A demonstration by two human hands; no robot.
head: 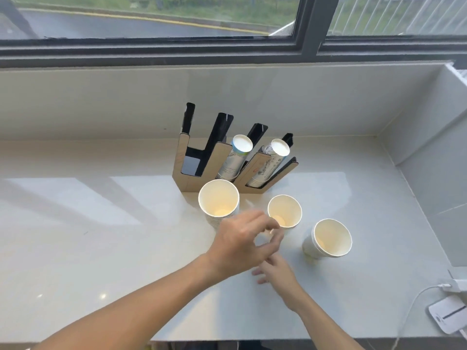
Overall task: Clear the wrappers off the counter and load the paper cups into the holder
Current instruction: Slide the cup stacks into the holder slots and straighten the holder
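Note:
Three stacks of white paper cups stand mouth-up on the pale counter [101, 236]: a large stack [218, 198], a middle one [285, 209] and a right one [331, 237] that leans. Behind them is the brown-and-black cup holder [184, 157]. Its left slot is empty; the middle slot [236, 157] and right slot [274, 160] each hold a printed cup stack, bottoms up. My left hand [240, 245] hovers between the large and middle stacks, its fingers curled with thumb and forefinger a little apart and nothing visible in them. My right hand [276, 271] lies flat below it, partly hidden. No wrapper is visible.
A white device [446, 314] with a cable and plug [452, 286] lies at the counter's right front corner. A wall closes the right side and a window ledge runs along the back. The counter's front edge is just below my forearms.

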